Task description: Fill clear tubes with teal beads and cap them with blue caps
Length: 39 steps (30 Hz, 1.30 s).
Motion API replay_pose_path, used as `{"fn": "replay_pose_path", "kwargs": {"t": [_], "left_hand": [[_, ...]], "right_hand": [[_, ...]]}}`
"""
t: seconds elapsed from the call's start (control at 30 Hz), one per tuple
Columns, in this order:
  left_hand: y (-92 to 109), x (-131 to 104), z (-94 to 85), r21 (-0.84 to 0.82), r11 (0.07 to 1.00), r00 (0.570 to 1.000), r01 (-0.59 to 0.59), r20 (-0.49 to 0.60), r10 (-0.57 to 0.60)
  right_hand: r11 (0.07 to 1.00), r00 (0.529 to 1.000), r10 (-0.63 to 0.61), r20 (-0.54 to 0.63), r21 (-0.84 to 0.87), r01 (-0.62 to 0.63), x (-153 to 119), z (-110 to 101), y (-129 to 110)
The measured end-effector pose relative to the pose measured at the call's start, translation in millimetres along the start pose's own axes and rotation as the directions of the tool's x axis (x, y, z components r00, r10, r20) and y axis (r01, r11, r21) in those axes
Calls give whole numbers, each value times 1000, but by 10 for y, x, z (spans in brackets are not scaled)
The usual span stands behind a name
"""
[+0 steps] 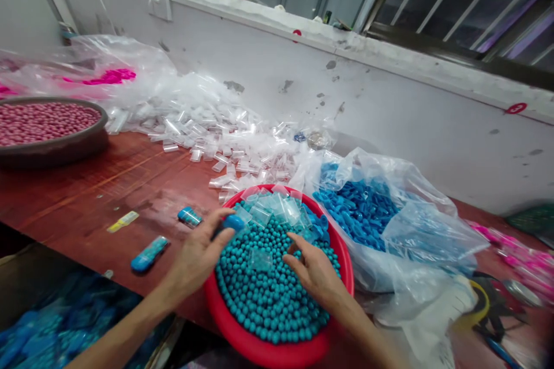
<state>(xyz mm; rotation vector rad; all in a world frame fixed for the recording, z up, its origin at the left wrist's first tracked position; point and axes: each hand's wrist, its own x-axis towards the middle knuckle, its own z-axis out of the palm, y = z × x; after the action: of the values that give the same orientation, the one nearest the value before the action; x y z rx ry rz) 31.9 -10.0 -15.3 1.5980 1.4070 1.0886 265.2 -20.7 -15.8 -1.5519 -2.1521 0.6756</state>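
My left hand (203, 248) is over the left rim of a red basin (345, 265), its thumb and fingers closed around a small blue plastic cap (234, 222). Whether a clear tube is joined to that cap, I cannot tell. Turquoise beads (277, 305) fill the basin. My right hand (314, 274) hovers over the beads with thumb and forefinger apart and nothing visible between them. Several clear plastic sleeves (277, 210) lie on the beads near the far rim, and a single clear sleeve (261, 260) rests mid-basin.
Two bead-filled capsules, one nearer (149, 254) and one farther (189, 217), lie left on the red table (130, 184). Loose clear sleeves (203, 121) are heaped behind. A bag of blue caps (359, 207) stands right. A basin of pink beads (47, 124) is far left; a box of blue pieces (56, 317) sits below.
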Motion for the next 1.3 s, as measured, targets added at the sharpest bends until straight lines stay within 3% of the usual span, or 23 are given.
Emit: {"fn": "replay_pose_path", "kwargs": {"t": [0.13, 0.23, 0.3, 0.4, 0.57, 0.67, 0.77, 0.9, 0.97, 1.03, 1.13, 1.23, 1.3], "left_hand": [[-338, 68, -447, 250, 965, 985, 76, -170, -34], [-444, 73, -509, 443, 893, 958, 83, -282, 51], [-395, 40, -424, 457, 889, 949, 15, -288, 132], [-214, -41, -204, 365, 926, 964, -96, -199, 178], [25, -120, 101, 232, 959, 980, -161, -77, 183], [31, -99, 188, 132, 987, 995, -91, -25, 95], [-20, -67, 249, 19, 999, 999, 26, 36, -26], [-49, -65, 312, -57, 996, 994, 70, 88, -65], [-31, -74, 324, -60, 996, 994, 70, 86, -65], [-3, -82, 322, -57, 996, 995, 66, 78, -61], [30, -84, 310, -50, 998, 997, 46, 72, -42], [30, -82, 312, -41, 998, 997, 38, 70, -36], [14, -84, 323, -30, 999, 997, 20, 70, -18]], "right_hand": [[978, 996, -79, 38, -189, 85, 54, -11, -10], [930, 968, -139, 208, -308, 199, 132, 94, -155], [906, 939, -152, 308, -337, 257, 203, 163, -215], [912, 909, -182, 375, -281, 299, 286, 206, -202], [948, 925, -113, 362, -241, 210, 200, 47, -95], [972, 942, -67, 328, -191, 136, 71, -105, -39], [999, 965, -27, 262, 28, 20, -25, -173, 29], [914, 963, 67, 261, 371, -164, -98, -132, 97], [882, 959, 85, 272, 428, -200, -126, -117, 104], [924, 965, 74, 252, 348, -161, -151, -129, 90], [998, 962, 16, 271, -56, -1, -172, -162, 30], [884, 925, 80, 372, -455, 107, -124, -105, -66], [842, 906, 97, 411, -519, 145, -37, 13, -127]]}}
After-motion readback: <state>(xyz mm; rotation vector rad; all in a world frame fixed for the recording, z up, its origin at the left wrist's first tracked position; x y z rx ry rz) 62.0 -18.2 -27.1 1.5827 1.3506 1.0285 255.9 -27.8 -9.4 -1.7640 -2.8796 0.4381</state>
